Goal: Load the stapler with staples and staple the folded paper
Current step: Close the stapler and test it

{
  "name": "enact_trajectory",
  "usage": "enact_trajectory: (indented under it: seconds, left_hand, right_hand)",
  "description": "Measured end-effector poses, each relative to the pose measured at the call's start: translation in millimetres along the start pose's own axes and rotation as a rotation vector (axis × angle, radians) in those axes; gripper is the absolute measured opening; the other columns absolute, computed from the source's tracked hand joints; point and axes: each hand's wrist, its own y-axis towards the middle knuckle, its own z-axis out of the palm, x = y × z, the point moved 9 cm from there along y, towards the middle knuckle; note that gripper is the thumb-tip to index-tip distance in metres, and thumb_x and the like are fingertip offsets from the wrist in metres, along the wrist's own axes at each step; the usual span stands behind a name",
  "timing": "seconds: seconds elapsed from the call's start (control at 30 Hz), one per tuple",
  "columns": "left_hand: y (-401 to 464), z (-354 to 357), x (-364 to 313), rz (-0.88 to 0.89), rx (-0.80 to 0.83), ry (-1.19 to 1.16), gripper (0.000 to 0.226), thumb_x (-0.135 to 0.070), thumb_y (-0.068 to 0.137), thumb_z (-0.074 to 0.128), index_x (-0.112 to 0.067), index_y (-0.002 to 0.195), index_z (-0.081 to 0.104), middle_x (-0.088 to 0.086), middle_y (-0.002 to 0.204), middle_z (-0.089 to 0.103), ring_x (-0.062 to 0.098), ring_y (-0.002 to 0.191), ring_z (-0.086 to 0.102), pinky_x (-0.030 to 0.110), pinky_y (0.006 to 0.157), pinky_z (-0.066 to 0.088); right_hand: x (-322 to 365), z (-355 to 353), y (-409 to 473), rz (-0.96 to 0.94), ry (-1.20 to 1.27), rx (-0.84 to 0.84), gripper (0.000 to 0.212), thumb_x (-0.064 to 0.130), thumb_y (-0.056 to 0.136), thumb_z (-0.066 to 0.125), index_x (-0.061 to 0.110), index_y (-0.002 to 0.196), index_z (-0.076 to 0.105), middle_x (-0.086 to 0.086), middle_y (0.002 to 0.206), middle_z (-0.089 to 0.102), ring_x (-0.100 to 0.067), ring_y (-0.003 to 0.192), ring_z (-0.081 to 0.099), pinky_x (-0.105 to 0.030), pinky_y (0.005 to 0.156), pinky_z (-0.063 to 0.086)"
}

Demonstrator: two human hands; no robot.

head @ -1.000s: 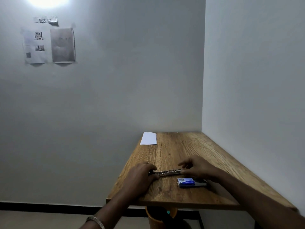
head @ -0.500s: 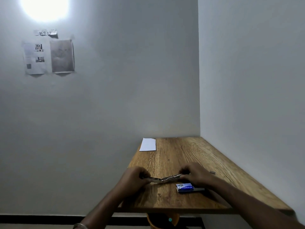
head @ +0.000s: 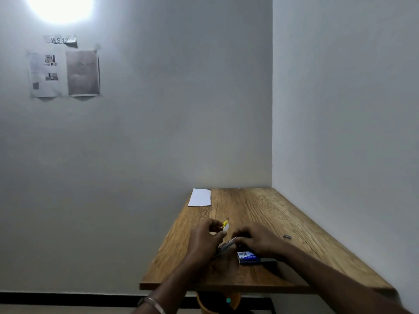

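Both hands meet over the wooden table (head: 260, 207) on a metal stapler (head: 227, 244) that is hinged apart. My left hand (head: 205, 241) grips its raised arm, whose yellow and white tip (head: 225, 225) sticks up past my fingers. My right hand (head: 256, 240) presses on the lower part, which my fingers mostly hide. A blue staple box (head: 248, 257) lies just in front of my right hand. A small strip of staples (head: 287, 236) rests on the wood to the right. The folded white paper (head: 200, 197) lies flat at the table's far left corner.
The table sits in a corner, with a wall along its right side and another behind it. Printed sheets (head: 63, 73) are taped high on the back wall. An orange stool (head: 217, 302) shows under the table's front edge.
The stapler lay nearly flat between my hands before. Now my left hand has swung its arm upward, so the yellow tip stands up. The view has tilted slightly.
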Motion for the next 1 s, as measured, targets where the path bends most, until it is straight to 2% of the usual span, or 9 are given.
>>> enact_trajectory:
  seconds: [0.1, 0.3, 0.43, 0.53, 0.67, 0.77, 0.87, 0.93, 1.0]
  left_hand:
    - [-2, 5, 5, 0.021, -0.006, 0.067, 0.03, -0.026, 0.086, 0.075, -0.025, 0.115, 0.067, -0.016, 0.106, 0.065, -0.006, 0.088, 0.06, 0.007, 0.063, 0.047]
    - [-5, 15, 9, 0.032, 0.101, 0.06, 0.059, -0.031, 0.074, 0.085, -0.026, 0.127, 0.06, -0.022, 0.11, 0.056, -0.004, 0.098, 0.056, 0.01, 0.072, 0.045]
    - [-3, 13, 12, 0.002, 0.072, 0.042, 0.049, -0.026, 0.08, 0.08, -0.021, 0.126, 0.062, -0.011, 0.118, 0.062, 0.005, 0.106, 0.059, 0.012, 0.074, 0.048]
    - [-3, 14, 14, -0.048, 0.121, -0.105, 0.028, -0.028, 0.084, 0.076, -0.021, 0.111, 0.071, -0.007, 0.105, 0.072, 0.01, 0.096, 0.069, 0.017, 0.07, 0.055]
    - [-6, 12, 13, -0.123, 0.2, -0.345, 0.009, -0.023, 0.089, 0.071, -0.028, 0.096, 0.073, 0.001, 0.093, 0.078, 0.015, 0.089, 0.074, 0.029, 0.076, 0.062]
    - [-8, 12, 13, -0.171, 0.242, -0.472, 0.018, -0.02, 0.091, 0.068, -0.021, 0.109, 0.07, 0.002, 0.097, 0.079, 0.016, 0.092, 0.075, 0.023, 0.069, 0.059]
    - [-7, 13, 13, -0.186, 0.274, -0.536, 0.029, -0.015, 0.09, 0.069, -0.013, 0.119, 0.064, 0.005, 0.105, 0.077, 0.02, 0.098, 0.074, 0.028, 0.075, 0.06]
    - [-5, 11, 15, -0.176, 0.258, -0.528, 0.033, -0.014, 0.089, 0.07, -0.013, 0.121, 0.063, 0.006, 0.11, 0.076, 0.02, 0.102, 0.073, 0.036, 0.085, 0.06]
    - [-4, 10, 17, -0.164, 0.233, -0.499, 0.036, -0.016, 0.086, 0.073, -0.014, 0.121, 0.064, 0.008, 0.115, 0.073, 0.02, 0.101, 0.073, 0.037, 0.086, 0.06]
  right_hand:
    - [-2, -1, -3, 0.024, 0.047, -0.019, 0.02, 0.021, 0.099, 0.056, 0.018, 0.115, 0.068, 0.002, 0.108, 0.072, -0.005, 0.095, 0.068, -0.023, 0.085, 0.056]
    - [-7, -2, -3, 0.086, 0.153, -0.034, 0.021, 0.019, 0.099, 0.056, 0.017, 0.116, 0.068, 0.0, 0.109, 0.072, -0.008, 0.097, 0.069, -0.031, 0.091, 0.058]
    - [-9, -7, 0, 0.105, 0.278, -0.121, 0.021, 0.02, 0.097, 0.06, 0.014, 0.116, 0.068, 0.001, 0.095, 0.074, -0.01, 0.084, 0.071, -0.026, 0.076, 0.06]
    - [-8, -12, 2, 0.129, 0.41, -0.206, 0.025, 0.023, 0.094, 0.065, 0.014, 0.117, 0.066, 0.0, 0.094, 0.074, -0.01, 0.079, 0.072, -0.025, 0.071, 0.058]
    - [-1, -4, 10, 0.195, 0.557, -0.138, 0.041, 0.04, 0.092, 0.063, 0.01, 0.12, 0.064, -0.006, 0.112, 0.072, -0.015, 0.098, 0.069, -0.032, 0.081, 0.057]
    - [2, 16, 16, 0.295, 0.838, -0.036, 0.056, 0.048, 0.09, 0.061, -0.002, 0.115, 0.065, -0.02, 0.118, 0.069, -0.03, 0.11, 0.066, -0.048, 0.096, 0.054]
    - [8, 29, 19, 0.326, 1.053, 0.003, 0.064, 0.051, 0.085, 0.064, -0.004, 0.118, 0.062, -0.026, 0.12, 0.066, -0.039, 0.113, 0.065, -0.048, 0.089, 0.057]
    - [13, 34, 21, 0.302, 1.111, 0.03, 0.065, 0.053, 0.081, 0.064, -0.001, 0.116, 0.063, -0.025, 0.117, 0.068, -0.039, 0.111, 0.066, -0.051, 0.09, 0.057]
    - [15, 34, 23, 0.277, 1.135, 0.032, 0.065, 0.055, 0.08, 0.062, 0.0, 0.115, 0.064, -0.023, 0.117, 0.068, -0.038, 0.109, 0.065, -0.05, 0.088, 0.058]
